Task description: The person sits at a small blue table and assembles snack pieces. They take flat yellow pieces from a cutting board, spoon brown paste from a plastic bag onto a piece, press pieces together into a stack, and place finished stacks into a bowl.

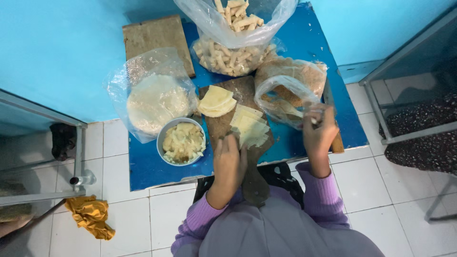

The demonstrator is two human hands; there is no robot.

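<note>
Fingers of the left hand [228,159] lay flat and spread on the wooden cutting board [238,90], touching the stack of square pastry sheets [249,127] and gripping nothing. The right hand [318,131], at three o'clock from the sheets, had its fingers curled on the rim of a clear bag of breadcrumbs [290,81]. A small blue table [147,166] stood on white floor tiles against turquoise walls. At nine o'clock sat a metal bowl of filling [182,142]; at twelve, a bag of rolled pastries [233,57], cut off by the frame's top. Plastic glare blurred the bags' contents.
</note>
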